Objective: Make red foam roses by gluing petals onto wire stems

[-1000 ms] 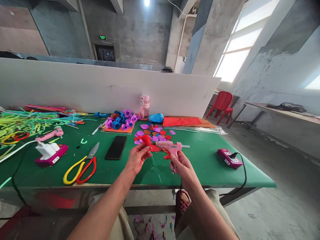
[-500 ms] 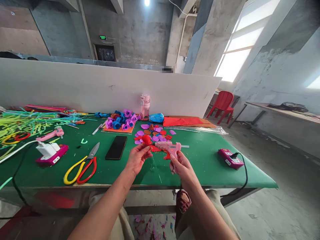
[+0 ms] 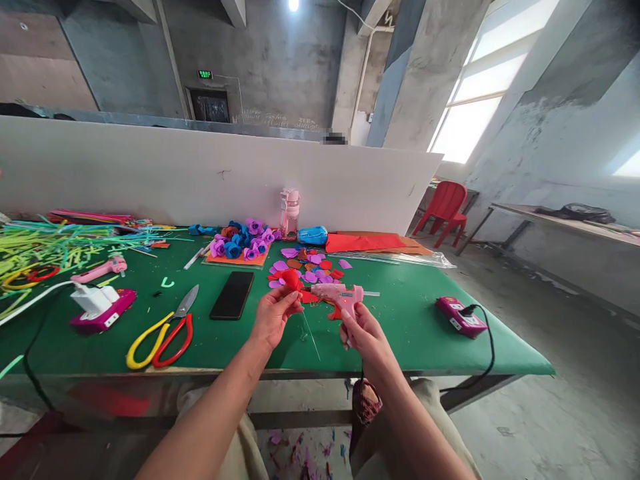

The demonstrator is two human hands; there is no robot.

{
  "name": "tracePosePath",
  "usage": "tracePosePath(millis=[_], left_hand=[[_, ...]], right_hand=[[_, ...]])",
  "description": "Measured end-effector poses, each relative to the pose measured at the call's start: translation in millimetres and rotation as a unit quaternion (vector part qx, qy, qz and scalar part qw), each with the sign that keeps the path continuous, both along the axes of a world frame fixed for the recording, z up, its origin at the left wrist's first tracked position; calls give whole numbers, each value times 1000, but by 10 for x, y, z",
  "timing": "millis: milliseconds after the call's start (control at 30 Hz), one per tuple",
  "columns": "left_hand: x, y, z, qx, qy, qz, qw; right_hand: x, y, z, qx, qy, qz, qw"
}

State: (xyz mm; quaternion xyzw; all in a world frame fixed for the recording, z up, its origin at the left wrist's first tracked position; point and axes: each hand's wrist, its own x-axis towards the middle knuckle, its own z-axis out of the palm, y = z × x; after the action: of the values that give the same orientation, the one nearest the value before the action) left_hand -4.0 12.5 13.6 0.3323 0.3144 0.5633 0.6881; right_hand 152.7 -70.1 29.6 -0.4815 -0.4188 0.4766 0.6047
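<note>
My left hand (image 3: 274,316) pinches a red paper flower (image 3: 291,279) by its base, and a thin wire-like strand (image 3: 311,332) hangs below it. In my right hand (image 3: 364,331) is a pink hot glue gun (image 3: 330,292), my fingers wrapped round its handle. Its nozzle points left and meets or nearly meets the flower's side; I cannot tell if they touch. A clear glue stick (image 3: 371,293) sticks out of its back end. Behind my hands, loose purple, red and brown petals (image 3: 311,275) lie scattered on the green table (image 3: 400,333).
Scissors (image 3: 170,330), a black phone (image 3: 232,295) and a power strip (image 3: 104,312) lie to the left. Finished purple and blue flowers (image 3: 245,241) and a pink bottle (image 3: 290,213) are at the back, near red paper (image 3: 367,243). Another power strip (image 3: 461,317) sits right.
The red flower has turned or tilted slightly in my left hand, and the strand below has shifted a little left. My right hand and the glue gun are almost unmoved.
</note>
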Motion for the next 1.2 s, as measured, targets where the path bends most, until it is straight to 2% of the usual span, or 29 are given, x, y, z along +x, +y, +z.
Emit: tracePosePath(millis=[167,333,567,733,833,900,933,1033,1133,1200], left_hand=[[5,-4,8,2,10,3,1000],[14,-11,19,1,6,0,1000],[7,-10,24,-3,10,2,1000],[-37,-3,30,-5,-2,-3,1000],[-68,7,29,-4,-11,-19,1000],[-81,14,31,-5,-15,-31,999],[-85,16,34,-5,-16,-37,999],[-90,19,47,2,-19,-46,999],[-95,26,53,17,-33,-45,998],[-103,39,49,30,-46,-46,997]], right_hand=[[-10,25,-23,7,-1,-12,1000],[-15,40,-23,5,-4,4,1000],[-43,-1,45,0,6,4,1000],[277,118,-3,-15,28,-32,999],[644,317,-167,-53,-47,-71,995],[878,460,-300,-107,-186,-99,972],[975,523,-362,-133,-277,-121,944],[1157,650,-501,-157,-363,-158,905],[1192,659,-546,-157,-419,-178,876],[1155,622,-513,-151,-499,-203,829]])
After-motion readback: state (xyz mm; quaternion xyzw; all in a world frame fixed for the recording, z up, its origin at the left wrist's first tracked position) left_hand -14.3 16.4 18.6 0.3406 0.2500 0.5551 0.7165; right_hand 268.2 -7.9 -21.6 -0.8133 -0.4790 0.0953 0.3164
